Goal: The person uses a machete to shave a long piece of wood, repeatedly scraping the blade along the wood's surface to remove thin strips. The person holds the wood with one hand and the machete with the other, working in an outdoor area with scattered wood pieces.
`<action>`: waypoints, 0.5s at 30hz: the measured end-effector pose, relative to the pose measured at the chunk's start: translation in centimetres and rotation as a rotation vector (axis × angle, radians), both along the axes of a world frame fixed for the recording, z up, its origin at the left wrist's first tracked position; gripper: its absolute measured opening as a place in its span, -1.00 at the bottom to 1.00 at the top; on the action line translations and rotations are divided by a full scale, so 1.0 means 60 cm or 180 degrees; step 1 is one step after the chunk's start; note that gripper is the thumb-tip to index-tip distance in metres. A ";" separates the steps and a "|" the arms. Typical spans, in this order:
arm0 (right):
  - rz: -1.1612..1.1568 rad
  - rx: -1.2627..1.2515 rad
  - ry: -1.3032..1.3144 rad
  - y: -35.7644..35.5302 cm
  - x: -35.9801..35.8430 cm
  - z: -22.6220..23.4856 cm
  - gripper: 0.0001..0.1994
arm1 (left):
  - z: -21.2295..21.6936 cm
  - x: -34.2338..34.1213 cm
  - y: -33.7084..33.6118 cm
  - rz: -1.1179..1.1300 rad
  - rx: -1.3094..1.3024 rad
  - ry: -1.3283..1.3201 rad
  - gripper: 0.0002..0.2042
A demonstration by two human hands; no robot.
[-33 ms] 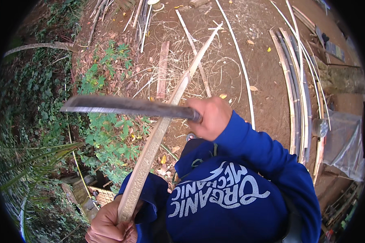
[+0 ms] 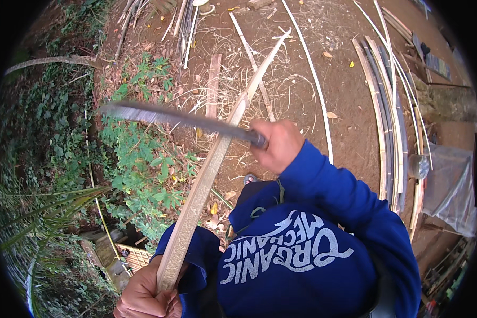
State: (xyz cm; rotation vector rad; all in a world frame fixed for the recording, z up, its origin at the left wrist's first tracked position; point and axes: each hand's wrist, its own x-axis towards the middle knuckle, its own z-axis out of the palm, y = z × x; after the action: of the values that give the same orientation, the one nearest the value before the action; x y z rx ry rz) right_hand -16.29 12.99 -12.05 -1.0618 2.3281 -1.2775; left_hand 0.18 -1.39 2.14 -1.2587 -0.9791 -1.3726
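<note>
My left hand (image 2: 146,294) is closed around the near end of a long pale bamboo strip (image 2: 192,212). The strip slants away to the upper right, with its thin far end over the brown ground. In my right hand (image 2: 280,146) is the handle of a machete (image 2: 183,117), the fingers wrapped tightly round it. Its dark blade points left, crossing above the strip, and its tip is smeared by motion. Whether blade and strip touch I cannot tell.
Bamboo shavings (image 2: 291,87) and a flat reddish board (image 2: 213,87) lie on the ground ahead. Several long poles (image 2: 379,111) are stacked at right beside a clear plastic sheet (image 2: 450,185). Green plants (image 2: 138,175) grow at left. A thin pale strip (image 2: 318,90) runs along the ground.
The machete's blade has swung up and away from me, its tip shifting right. My right hand has moved slightly. The bamboo strip and my left hand have barely shifted.
</note>
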 end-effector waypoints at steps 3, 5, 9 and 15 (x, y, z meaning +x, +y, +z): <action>-0.0186 0.0294 0.0323 -0.006 -0.012 -0.010 -0.90 | -0.007 -0.012 0.017 0.0269 -0.0163 -0.0055 -0.64; -0.0067 0.0247 0.0371 0.000 0.001 0.024 -0.91 | -0.005 -0.009 0.018 0.0636 0.0085 -0.0151 -0.68; -0.0041 -0.0062 0.0314 0.013 0.007 0.026 -0.92 | -0.001 -0.024 0.025 0.0366 0.0134 -0.0143 -0.67; -0.0348 0.0263 0.0144 0.019 -0.028 -0.025 -0.91 | 0.013 -0.021 0.048 0.0730 0.0071 -0.0118 -0.69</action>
State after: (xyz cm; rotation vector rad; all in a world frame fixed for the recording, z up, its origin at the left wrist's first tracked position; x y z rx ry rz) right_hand -17.97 14.11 -13.54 -0.9589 2.4804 -1.1949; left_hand -1.10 1.47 2.95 -1.0714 -1.0950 -1.2281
